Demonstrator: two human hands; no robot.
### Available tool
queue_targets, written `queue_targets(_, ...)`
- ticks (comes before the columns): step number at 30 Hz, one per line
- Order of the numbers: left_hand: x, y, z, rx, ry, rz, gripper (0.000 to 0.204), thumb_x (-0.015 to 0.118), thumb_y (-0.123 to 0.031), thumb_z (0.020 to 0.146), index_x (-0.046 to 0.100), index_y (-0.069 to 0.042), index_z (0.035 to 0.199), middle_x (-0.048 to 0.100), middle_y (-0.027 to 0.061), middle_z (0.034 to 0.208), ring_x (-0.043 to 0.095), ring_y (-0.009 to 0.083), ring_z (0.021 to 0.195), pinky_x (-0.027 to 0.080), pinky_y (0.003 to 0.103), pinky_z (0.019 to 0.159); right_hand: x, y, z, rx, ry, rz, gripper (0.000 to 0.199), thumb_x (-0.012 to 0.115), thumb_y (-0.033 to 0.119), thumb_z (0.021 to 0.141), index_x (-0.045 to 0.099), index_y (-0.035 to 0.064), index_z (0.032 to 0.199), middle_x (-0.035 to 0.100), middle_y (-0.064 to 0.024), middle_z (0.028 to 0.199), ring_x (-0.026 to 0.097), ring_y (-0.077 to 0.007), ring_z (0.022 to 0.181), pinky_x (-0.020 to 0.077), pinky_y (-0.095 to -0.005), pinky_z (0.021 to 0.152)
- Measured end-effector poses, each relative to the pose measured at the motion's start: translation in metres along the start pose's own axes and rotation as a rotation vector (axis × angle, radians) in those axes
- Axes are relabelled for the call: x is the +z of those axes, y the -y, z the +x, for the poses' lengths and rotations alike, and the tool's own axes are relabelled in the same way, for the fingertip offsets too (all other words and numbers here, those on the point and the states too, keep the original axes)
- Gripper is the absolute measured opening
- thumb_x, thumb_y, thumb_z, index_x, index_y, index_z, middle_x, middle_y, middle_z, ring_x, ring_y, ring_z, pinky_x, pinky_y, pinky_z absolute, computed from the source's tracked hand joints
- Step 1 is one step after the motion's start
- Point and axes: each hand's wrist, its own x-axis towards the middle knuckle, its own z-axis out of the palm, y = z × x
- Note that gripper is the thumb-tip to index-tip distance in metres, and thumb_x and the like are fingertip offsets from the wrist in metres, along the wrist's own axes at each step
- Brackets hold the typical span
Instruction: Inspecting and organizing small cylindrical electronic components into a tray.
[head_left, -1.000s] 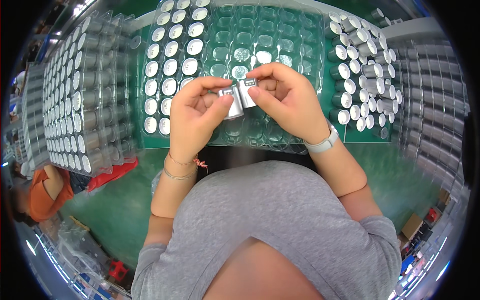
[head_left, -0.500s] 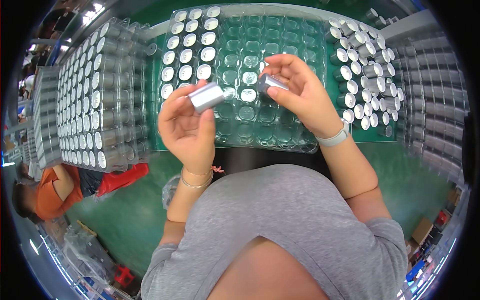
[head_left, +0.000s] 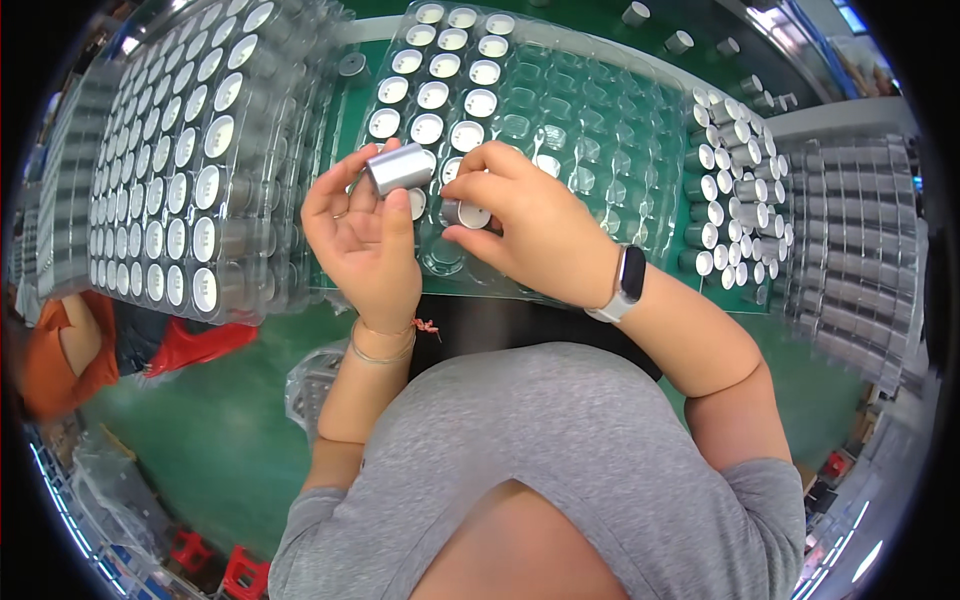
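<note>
The left hand [head_left: 365,235] pinches a short silver metal cylinder [head_left: 398,167] between thumb and fingers, lying on its side. The right hand [head_left: 530,225] pinches a second cylinder [head_left: 465,213] (white end showing) over the clear plastic tray [head_left: 590,130] — partly filled — on the green worktop [head_left: 180,440].

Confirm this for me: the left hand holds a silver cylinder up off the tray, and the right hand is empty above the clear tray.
Not quite. The right hand is not empty: the head view shows its fingertips gripping a second silver cylinder at the clear tray. The left hand does hold a silver cylinder up off the tray.
</note>
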Motion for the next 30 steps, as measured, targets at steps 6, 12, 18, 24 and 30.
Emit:
queue_targets(6, -0.004, 0.004, -0.001, 0.093, 0.027, 0.007, 0.064, 0.052, 0.012, 0.086, 0.019, -0.007, 0.138, 0.043, 0.0245, 0.129, 0.050, 0.0373, 0.122, 0.047, 0.046, 0.098, 0.017, -0.006, 0.002, 0.026, 0.074, -0.149, 0.042, 0.077, 0.010, 0.073, 0.061, 0.0018, 0.111, 0.052, -0.0104, 0.106, 0.060, -0.0226, 0.078, 0.0516, -0.0319, 0.069)
queue_targets(12, -0.010, 0.006, -0.003, 0.092, 0.041, -0.011, 0.068, 0.052, 0.013, 0.086, 0.015, -0.009, 0.139, 0.043, 0.0259, 0.129, 0.051, 0.0369, 0.121, 0.047, 0.045, 0.099, 0.004, 0.015, 0.000, 0.003, 0.067, -0.394, 0.075, 0.078, 0.033, 0.072, 0.047, 0.0042, 0.134, 0.045, -0.0135, 0.132, 0.050, -0.0305, 0.113, 0.0401, -0.0467, 0.094)
queue_targets(18, -0.007, 0.007, -0.003, 0.103, 0.062, -0.013, 0.067, 0.052, 0.013, 0.086, 0.016, -0.009, 0.139, 0.043, 0.0268, 0.129, 0.052, 0.0372, 0.120, 0.047, 0.046, 0.098, 0.016, 0.005, -0.010, -0.001, 0.255, -0.666, 0.095, 0.061, 0.064, 0.075, 0.038, -0.0001, 0.141, 0.025, -0.0161, 0.154, 0.019, -0.0341, 0.144, 0.0088, -0.0698, 0.107)
queue_targets(24, -0.008, 0.006, -0.002, 0.100, 0.047, -0.015, 0.066, 0.052, 0.012, 0.086, 0.017, -0.008, 0.138, 0.043, 0.0270, 0.130, 0.052, 0.0375, 0.120, 0.048, 0.046, 0.098, 0.002, 0.001, 0.016, -0.021, 0.144, -0.696, 0.093, 0.057, 0.063, 0.080, 0.033, -0.0024, 0.143, 0.023, -0.0198, 0.154, 0.021, -0.0357, 0.143, 0.0078, -0.0688, 0.107)
queue_targets(30, -0.005, 0.006, -0.001, 0.080, 0.019, -0.029, 0.064, 0.051, 0.011, 0.087, 0.018, -0.007, 0.138, 0.043, 0.0266, 0.130, 0.052, 0.0378, 0.120, 0.047, 0.046, 0.098, 0.012, -0.037, 0.030, 0.070, 0.114, -0.829, 0.087, 0.049, 0.057, 0.089, 0.027, -0.0071, 0.144, 0.022, -0.0248, 0.152, 0.016, -0.0370, 0.144, 0.0082, -0.0622, 0.111)
